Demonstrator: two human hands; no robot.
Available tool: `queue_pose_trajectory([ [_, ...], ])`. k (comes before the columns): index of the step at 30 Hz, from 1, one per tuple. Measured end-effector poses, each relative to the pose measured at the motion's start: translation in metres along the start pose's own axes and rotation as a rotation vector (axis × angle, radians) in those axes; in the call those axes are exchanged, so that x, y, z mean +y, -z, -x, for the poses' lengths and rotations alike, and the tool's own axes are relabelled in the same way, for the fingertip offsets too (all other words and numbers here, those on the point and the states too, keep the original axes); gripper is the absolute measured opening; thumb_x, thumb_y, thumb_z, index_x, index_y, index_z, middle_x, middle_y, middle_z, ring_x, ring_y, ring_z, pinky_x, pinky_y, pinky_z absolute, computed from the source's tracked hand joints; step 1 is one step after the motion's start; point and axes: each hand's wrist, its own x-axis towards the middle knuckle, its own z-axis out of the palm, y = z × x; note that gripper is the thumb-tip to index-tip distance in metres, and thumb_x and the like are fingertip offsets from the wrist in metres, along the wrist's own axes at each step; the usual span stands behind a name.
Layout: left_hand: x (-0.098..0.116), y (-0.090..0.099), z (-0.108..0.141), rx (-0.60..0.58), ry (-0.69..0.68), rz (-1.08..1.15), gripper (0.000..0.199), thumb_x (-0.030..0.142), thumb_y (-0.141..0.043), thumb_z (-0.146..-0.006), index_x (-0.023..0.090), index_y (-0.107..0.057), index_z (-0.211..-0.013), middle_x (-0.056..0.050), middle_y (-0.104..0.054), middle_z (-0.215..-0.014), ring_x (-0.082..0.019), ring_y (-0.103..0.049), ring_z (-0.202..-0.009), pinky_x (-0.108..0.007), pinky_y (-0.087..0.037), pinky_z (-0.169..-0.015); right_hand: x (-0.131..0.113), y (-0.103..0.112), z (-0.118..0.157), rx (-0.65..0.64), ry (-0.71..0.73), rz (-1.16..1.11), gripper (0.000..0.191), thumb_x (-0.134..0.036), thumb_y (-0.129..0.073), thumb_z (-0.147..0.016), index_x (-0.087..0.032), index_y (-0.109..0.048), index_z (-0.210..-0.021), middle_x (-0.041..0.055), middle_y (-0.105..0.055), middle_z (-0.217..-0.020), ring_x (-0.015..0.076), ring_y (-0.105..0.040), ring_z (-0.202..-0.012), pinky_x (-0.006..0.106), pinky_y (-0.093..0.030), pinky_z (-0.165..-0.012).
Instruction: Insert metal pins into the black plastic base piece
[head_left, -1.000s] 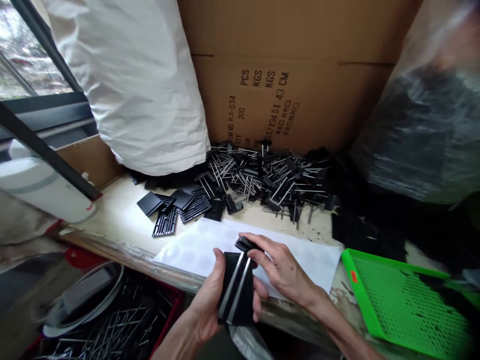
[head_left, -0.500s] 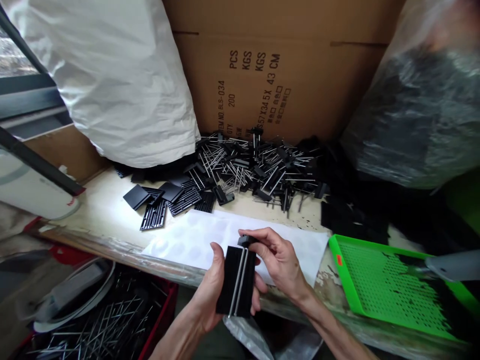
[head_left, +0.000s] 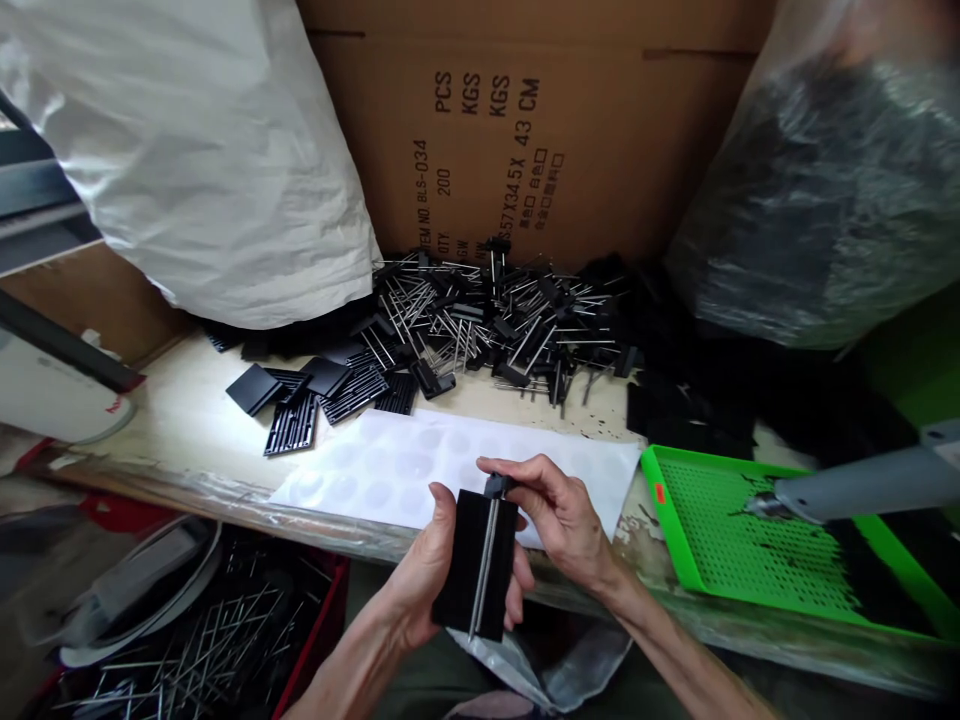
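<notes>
The left hand grips a black slotted plate while the right hand pinches a small black cap atop a steel rod, over a white sheet

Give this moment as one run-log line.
left hand holds black plate | right hand pinches metal pin's black head | nearby green perforated tray

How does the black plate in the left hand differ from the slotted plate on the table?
The held plate stands upright and carries a metal rod; the slotted plate lies flat, rodless. The left hand grips the held plate; nothing touches the slotted one. Both are black and rectangular.
</notes>
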Motion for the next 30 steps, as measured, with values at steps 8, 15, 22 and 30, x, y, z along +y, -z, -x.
queue_pose_trajectory([
  [8, -0.001, 0.000, 0.003, 0.013, -0.071, -0.144, 0.094, 0.088, -0.036, -0.069, 0.010, -0.058, -0.116, -0.015, -0.068, -0.082, -0.020, -0.065, -0.061, -0.028, -0.053, -0.058, 0.007, 0.002, 0.007, -0.018, 0.035, -0.026, 0.015, -0.027, -0.053, -0.096, -0.027, -0.064, -0.106, 0.0019, -0.070, -0.118, 0.0123, -0.070, -0.082, 0.025, -0.056, -0.067],
  [15, -0.002, 0.002, 0.001, -0.087, -0.014, -0.069, 0.095, 0.088, -0.025, -0.071, 0.011, -0.059, -0.114, -0.014, -0.067, -0.080, -0.020, -0.064, -0.059, -0.030, -0.053, -0.057, 0.006, 0.007, 0.002, -0.075, 0.044, -0.086, 0.012, -0.026, -0.056, -0.094, -0.025, -0.064, -0.103, 0.0022, -0.073, -0.113, 0.0166, -0.069, -0.102, 0.034, -0.057, -0.090],
  [22, -0.003, -0.003, 0.006, 0.022, -0.074, -0.186, 0.093, 0.089, -0.047, -0.064, 0.011, -0.059, -0.112, -0.014, -0.068, -0.081, -0.020, -0.064, -0.060, -0.029, -0.053, -0.057, 0.012, 0.002, 0.009, -0.008, 0.177, 0.062, 0.024, -0.022, -0.052, -0.095, -0.027, -0.064, -0.116, 0.0026, -0.070, -0.119, 0.0157, -0.067, -0.109, 0.025, -0.061, -0.083],
  [30, 0.003, -0.016, 0.007, 0.085, -0.066, -0.287, 0.049, 0.056, -0.061, -0.083, 0.008, -0.065, -0.077, -0.011, -0.064, -0.065, -0.016, -0.061, -0.055, -0.023, -0.049, -0.052, 0.011, 0.008, 0.010, -0.048, 0.257, 0.199, 0.039, -0.007, -0.048, -0.093, -0.029, -0.060, -0.122, -0.0001, -0.068, -0.123, 0.0133, -0.064, -0.114, 0.024, -0.058, -0.092],
])
